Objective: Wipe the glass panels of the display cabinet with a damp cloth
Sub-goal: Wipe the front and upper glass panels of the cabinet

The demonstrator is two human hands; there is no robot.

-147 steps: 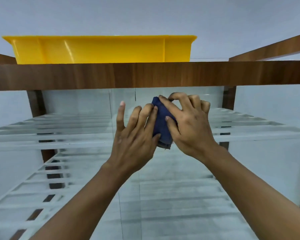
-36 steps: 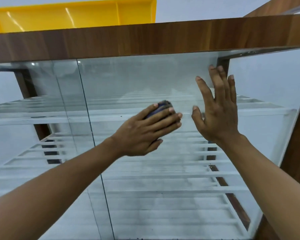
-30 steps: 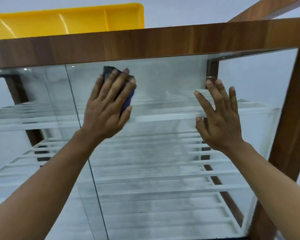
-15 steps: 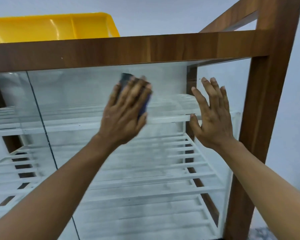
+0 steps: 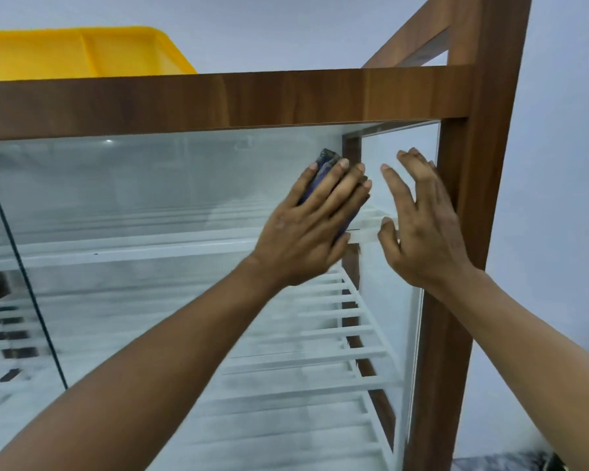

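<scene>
Glass panel (image 5: 150, 198) below wood frame (image 5: 218, 100) — left hand (image 5: 306, 239) presses blue cloth (image 5: 320, 171), fingers (image 5: 340, 195) straight; right hand (image 5: 422, 239) spread wide.

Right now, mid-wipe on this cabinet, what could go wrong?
The bare right hand appears to rest on the glass panel beside the wooden post, so it may leave prints. The left hand only presses the cloth with straight fingers; it could slip out. Both hands lean on one pane, which might flex.
</scene>
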